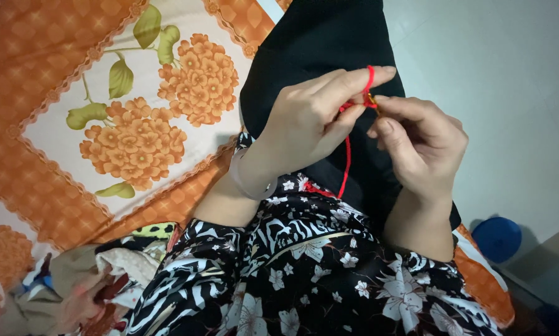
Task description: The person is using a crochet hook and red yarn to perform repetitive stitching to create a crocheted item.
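While the person sits on the bed, both hands meet in the upper middle of the frame over a black cloth (316,50) that drapes across the lap. The left hand (310,118) has red yarn (346,163) looped round its outstretched forefinger, the other fingers curled in, so its grip is closed with the strand held taut. From that finger the yarn runs down the middle of the frame to the patterned black-and-white garment (304,267) below. The right hand (422,143), just beside the left, pinches a small hook (372,101) between thumb and fingertips; only its yellowish tip shows, touching the yarn where the two hands come together. A pale bangle (248,183) circles the left wrist. An orange floral bedsheet (105,93) fills the upper left. A blue round object (496,239) sits on the floor at lower right, well apart from the hands.
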